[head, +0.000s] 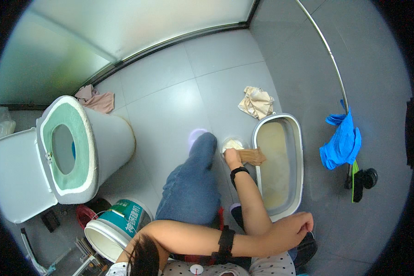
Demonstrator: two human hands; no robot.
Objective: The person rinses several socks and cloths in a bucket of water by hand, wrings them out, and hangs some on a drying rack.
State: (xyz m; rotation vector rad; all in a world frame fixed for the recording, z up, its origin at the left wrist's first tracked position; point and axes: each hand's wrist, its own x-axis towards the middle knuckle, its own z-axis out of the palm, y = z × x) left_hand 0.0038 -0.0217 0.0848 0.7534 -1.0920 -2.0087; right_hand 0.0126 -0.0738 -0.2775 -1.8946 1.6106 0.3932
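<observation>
My right hand (233, 158), with a black band at the wrist, grips a wet-looking brown cloth (252, 157). The cloth's loose end hangs at the near rim of a grey-white oblong basin (299, 165). Cloudy, yellowish water (274, 165) fills part of that basin. Just beyond the right hand, and partly covered by it, a small round clear bowl (233, 143) holds something cream-coloured. My left arm crosses in front of my body, over the right forearm. My left hand (302, 224) is curled beside the basin's lower end, with nothing visible in it.
A crumpled cream cloth (256, 102) lies beyond the basin. To the left stand a toilet with a green padded seat cover (82, 145) and a tilted white-and-teal bucket (124, 220). Blue gloves (341, 139) hang on a metal pole. A pink cloth (96, 99) lies by the glass partition (148, 24).
</observation>
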